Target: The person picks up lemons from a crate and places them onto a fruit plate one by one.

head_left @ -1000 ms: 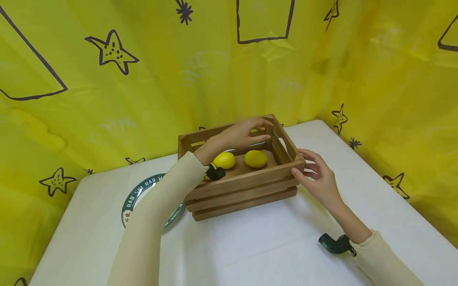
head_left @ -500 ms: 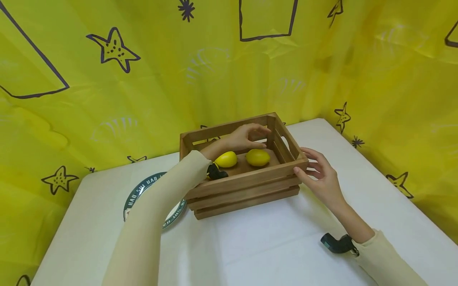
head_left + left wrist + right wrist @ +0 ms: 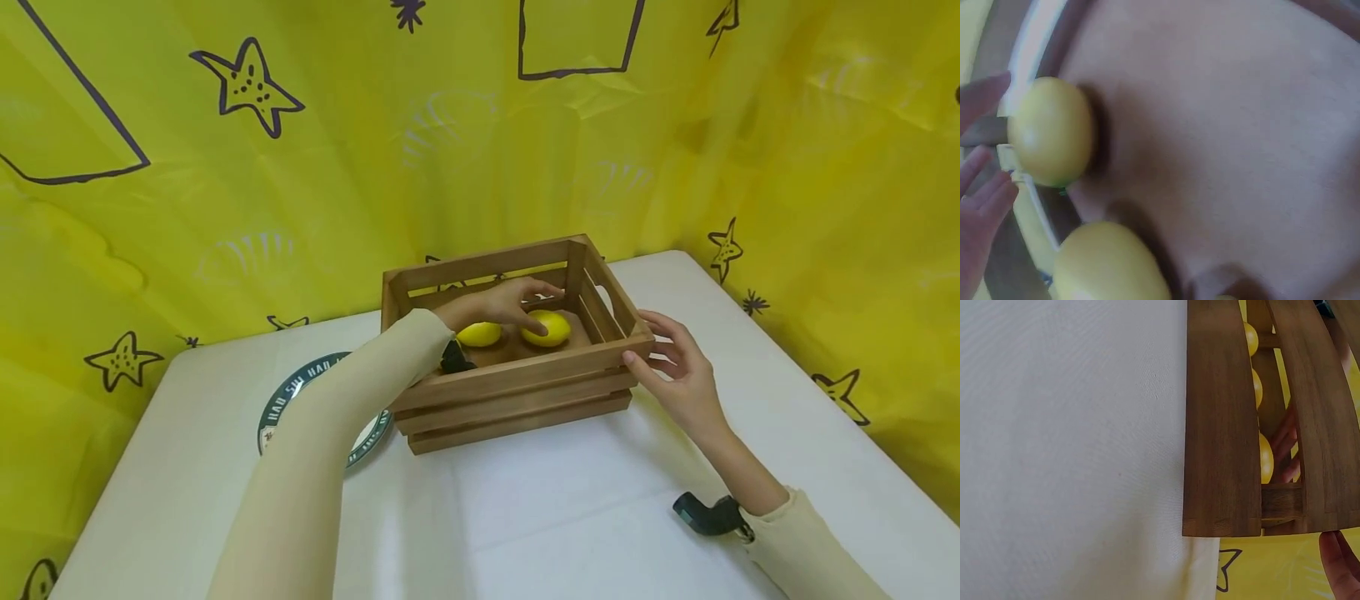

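Note:
A slatted wooden crate (image 3: 517, 383) stands on the white table with yellow lemons inside. My left hand (image 3: 510, 302) reaches down into it, thumb overlapping the right lemon (image 3: 553, 327) in the head view. Its fingers (image 3: 991, 200) are spread beside that lemon (image 3: 1054, 131) in the left wrist view, not closed round it. Another lemon (image 3: 480, 335) lies to the left, partly behind the forearm. Through the slats, the right wrist view shows three lemons (image 3: 1265, 459) in a row. My right hand (image 3: 686, 379) grips the crate's front right corner, thumb on the front and fingers along the side.
A white plate with a green lettered rim (image 3: 288, 400) lies left of the crate, partly under the left sleeve (image 3: 322, 425). Yellow patterned curtain (image 3: 337, 167) hangs behind and right of the table (image 3: 525, 517). Black wrist devices (image 3: 708, 512) sit at both cuffs.
My left hand has lowered into the crate, its thumb coming down to the right lemon. The right hand stays at the corner. The head view has shifted slightly.

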`<state>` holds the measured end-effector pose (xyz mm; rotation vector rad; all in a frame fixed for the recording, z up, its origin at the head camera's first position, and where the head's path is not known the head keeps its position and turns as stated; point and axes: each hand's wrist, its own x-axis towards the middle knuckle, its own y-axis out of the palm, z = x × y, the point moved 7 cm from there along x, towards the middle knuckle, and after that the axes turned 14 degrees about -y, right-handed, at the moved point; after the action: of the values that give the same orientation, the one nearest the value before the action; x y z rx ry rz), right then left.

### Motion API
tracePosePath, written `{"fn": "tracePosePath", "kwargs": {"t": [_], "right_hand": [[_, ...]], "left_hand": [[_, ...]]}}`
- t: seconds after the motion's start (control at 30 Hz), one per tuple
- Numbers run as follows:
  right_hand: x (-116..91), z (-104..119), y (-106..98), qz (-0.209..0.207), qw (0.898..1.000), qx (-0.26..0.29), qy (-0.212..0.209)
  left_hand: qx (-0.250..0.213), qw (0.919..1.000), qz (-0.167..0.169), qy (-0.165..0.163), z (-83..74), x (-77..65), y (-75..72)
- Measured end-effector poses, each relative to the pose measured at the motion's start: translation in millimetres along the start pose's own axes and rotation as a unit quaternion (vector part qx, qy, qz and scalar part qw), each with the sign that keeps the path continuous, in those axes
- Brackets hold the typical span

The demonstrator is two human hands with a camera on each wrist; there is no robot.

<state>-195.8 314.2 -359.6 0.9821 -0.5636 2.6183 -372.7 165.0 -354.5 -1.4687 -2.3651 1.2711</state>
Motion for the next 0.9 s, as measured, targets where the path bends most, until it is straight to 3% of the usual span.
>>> {"fn": "tracePosePath", "kwargs": {"t": [0.23, 0.43, 0.67, 0.9], "right_hand": [[0, 0, 2, 0.003, 1.000, -0.001, 0.005], [1, 4, 1, 0.004, 1.000, -0.010, 0.010], [0, 3, 1, 0.003, 1.000, -0.001, 0.017], [-1, 3, 2, 0.004, 1.000, -0.004, 0.015]], "left_hand": [[0.059, 0.9975, 0.027, -0.029, 6.6, -1.3, 6.0], [0.109, 0.9928, 0.042, -0.026, 7.6, -1.9, 8.6], [0.097, 0.9933, 0.044, -0.044, 9.6, -2.2, 9.2], [0.119, 0.9923, 0.030, -0.014, 6.4, -4.0, 11.2]]}}
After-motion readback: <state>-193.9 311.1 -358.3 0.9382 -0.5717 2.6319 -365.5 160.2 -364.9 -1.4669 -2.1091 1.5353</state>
